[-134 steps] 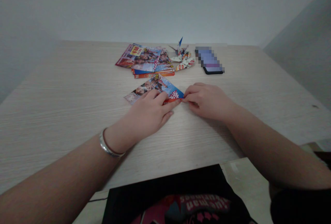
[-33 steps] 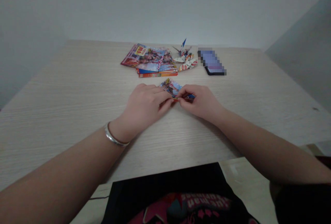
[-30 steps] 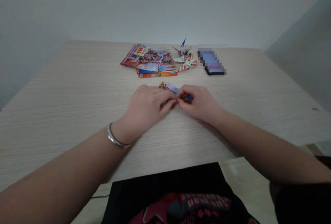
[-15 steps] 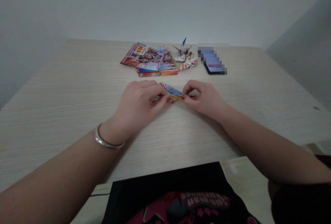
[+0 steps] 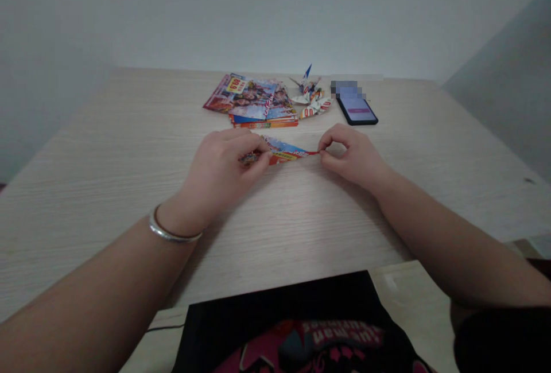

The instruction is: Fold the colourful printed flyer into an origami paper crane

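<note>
Between my two hands, just above or on the table, is a narrow folded piece of printed paper [image 5: 286,150], blue, red and yellow, tapering to a thin point on the right. My left hand [image 5: 230,158] pinches its wide left end between thumb and fingers, hiding that end. The thumb and forefinger of my right hand [image 5: 350,155] grip the thin red tip. Beyond my hands lies a stack of printed leaflets [image 5: 252,97]. Beside it stand folded paper cranes [image 5: 312,100], partly overlapping each other.
A black phone [image 5: 359,110] with a lit screen lies right of the cranes. The pale wooden table [image 5: 129,143] meets a wall [image 5: 275,11] at its far edge. A dark, pink-printed garment [image 5: 279,315] shows at the near edge.
My right hand has moved right along the folded paper to its tip, and my left hand has shifted slightly left. More of the paper shows between them.
</note>
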